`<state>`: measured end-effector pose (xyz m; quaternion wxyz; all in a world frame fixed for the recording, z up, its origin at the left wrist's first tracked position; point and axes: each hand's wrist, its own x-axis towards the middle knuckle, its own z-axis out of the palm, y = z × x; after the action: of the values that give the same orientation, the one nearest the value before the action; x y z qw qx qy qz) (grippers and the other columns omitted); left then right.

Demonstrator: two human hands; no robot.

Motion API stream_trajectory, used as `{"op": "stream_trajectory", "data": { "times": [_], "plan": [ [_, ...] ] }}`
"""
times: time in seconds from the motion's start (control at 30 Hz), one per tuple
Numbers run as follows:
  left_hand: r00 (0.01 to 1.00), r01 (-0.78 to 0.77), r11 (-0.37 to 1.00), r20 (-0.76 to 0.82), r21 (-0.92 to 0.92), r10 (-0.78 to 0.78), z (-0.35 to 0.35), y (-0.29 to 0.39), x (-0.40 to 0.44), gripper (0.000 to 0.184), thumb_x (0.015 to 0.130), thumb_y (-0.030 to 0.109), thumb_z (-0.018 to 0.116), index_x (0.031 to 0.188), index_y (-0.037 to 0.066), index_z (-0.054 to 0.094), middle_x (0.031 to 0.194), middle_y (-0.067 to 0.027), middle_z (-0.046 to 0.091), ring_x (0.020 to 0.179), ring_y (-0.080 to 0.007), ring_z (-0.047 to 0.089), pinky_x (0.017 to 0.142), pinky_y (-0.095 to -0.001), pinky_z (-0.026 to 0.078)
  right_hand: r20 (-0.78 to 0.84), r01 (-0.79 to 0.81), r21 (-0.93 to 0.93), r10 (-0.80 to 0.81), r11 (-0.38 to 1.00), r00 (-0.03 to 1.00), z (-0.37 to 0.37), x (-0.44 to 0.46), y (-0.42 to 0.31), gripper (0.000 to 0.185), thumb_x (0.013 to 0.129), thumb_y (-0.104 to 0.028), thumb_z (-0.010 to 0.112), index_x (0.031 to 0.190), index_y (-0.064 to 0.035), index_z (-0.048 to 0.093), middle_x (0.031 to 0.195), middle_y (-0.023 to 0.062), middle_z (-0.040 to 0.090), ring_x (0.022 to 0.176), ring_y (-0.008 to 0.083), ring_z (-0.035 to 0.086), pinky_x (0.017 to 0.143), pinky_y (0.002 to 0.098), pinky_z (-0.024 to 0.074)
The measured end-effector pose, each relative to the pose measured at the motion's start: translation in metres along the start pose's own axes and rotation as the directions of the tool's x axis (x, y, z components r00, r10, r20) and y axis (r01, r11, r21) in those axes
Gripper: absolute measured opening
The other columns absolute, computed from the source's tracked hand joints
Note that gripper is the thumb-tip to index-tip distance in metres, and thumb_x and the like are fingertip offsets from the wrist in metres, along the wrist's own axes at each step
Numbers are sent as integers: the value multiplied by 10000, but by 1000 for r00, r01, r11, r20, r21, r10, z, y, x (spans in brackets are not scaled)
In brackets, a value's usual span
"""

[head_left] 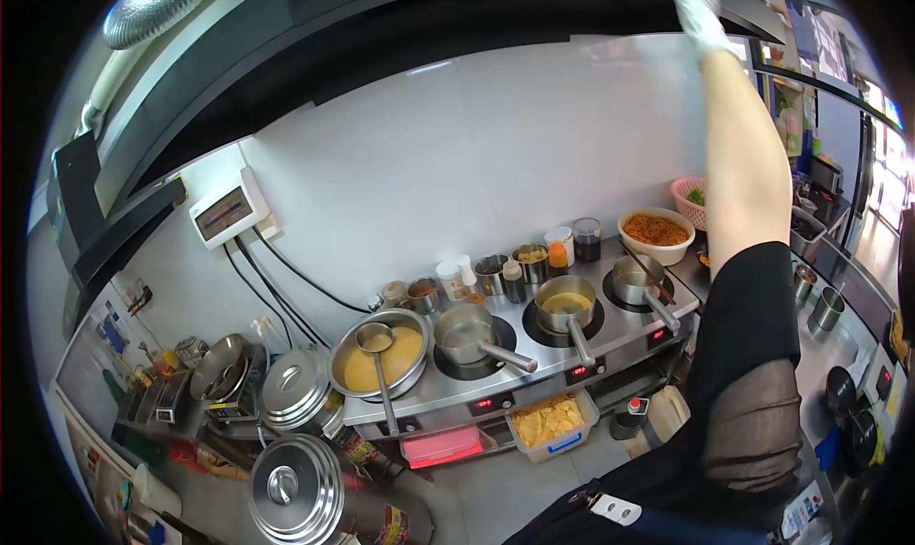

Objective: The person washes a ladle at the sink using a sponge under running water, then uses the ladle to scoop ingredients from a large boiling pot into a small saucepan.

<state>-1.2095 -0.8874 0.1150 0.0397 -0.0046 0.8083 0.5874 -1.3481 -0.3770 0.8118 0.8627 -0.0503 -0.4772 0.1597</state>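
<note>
My right hand [698,10], in a white glove, is raised at the top right, close to the right end of the dark range hood [429,26]. Its fingers run into the top edge of the head view, so what they touch or hold is hidden. The bare forearm and black sleeve [753,345] stretch up past the right side of the stove. My left hand is out of view. Below stands a steel induction stove [438,407] with a saucepan [464,335], a pan of yellow liquid [566,307] and another saucepan [637,283] on its plates.
A wide bowl of yellowish soup [405,359] holds a ladle [381,378]. Seasoning jars [450,280] line the wall beside a bowl of reddish noodles [658,231]. Large lidded pots [295,493] stand at left. A plastic box of yellow food [558,450] sits under the stove.
</note>
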Motion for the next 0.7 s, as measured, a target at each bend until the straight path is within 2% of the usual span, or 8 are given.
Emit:
{"op": "stream_trajectory", "data": {
  "times": [0.17,0.33,0.43,0.47,0.53,0.57,0.63,0.7],
  "plan": [
    [998,40,999,-56,-9,-41,-4,-6,-5,265,966,285,547,995,60,684,895,-99,699,786,-224,659,665,-350,527,-32,414,433,-446,800,894,51,-104,-286,350,819,-352,630,967,-35,644,980,159,611,961,319,581,839,415,443],
    [978,143,989,-148,-46,-149,-9,-47,-32,264,967,282,550,984,56,685,880,-96,699,769,-217,658,653,-347,525,-235,204,970,-714,-131,660,-66,-280,-506,277,722,-340,701,774,-69,705,766,113,665,769,301,648,685,417,503],
    [951,212,973,-208,-90,-227,-4,-74,-68,264,968,281,552,977,54,685,871,-94,698,759,-213,658,645,-344,524,-488,304,844,-868,-441,96,-192,-370,-514,203,743,-313,683,759,-116,728,761,28,692,784,240,666,732,371,499],
    [932,257,961,-237,-104,-275,-2,-92,-89,264,968,281,552,975,53,686,868,-94,698,756,-211,658,643,-344,524,-574,306,813,-771,-495,276,-224,-394,-485,177,735,-311,684,765,-140,719,763,8,682,801,220,662,736,365,490],
    [864,379,910,-288,-167,-413,10,-140,-155,264,969,280,553,971,51,686,862,-93,698,749,-208,657,638,-342,524,-639,-131,718,-722,-683,263,-292,-470,-445,196,726,-269,624,783,-89,680,806,60,657,862,209,639,832,335,435],
    [810,456,865,-306,-207,-500,23,-165,-197,264,969,279,554,968,50,686,858,-92,698,745,-207,657,636,-341,523,-649,-193,686,-710,-702,273,-305,-473,-416,193,699,-310,700,756,-126,691,762,41,658,824,232,653,737,380,470],
    [656,625,729,-319,-278,-684,62,-209,-299,265,970,279,555,964,49,687,852,-91,698,739,-204,657,631,-340,523,-698,-629,552,-716,-547,10,-330,-502,-374,246,661,-270,723,798,-74,662,798,86,648,841,267,635,769,371,460],
    [483,734,570,-307,-369,-820,99,-223,-389,265,970,278,556,959,47,687,846,-90,698,732,-201,657,626,-338,522,-649,-706,568,-758,-423,-68,-337,-529,-352,345,677,-351,773,836,-64,668,817,103,673,896,295,658,815,398,487]
  ]
}}
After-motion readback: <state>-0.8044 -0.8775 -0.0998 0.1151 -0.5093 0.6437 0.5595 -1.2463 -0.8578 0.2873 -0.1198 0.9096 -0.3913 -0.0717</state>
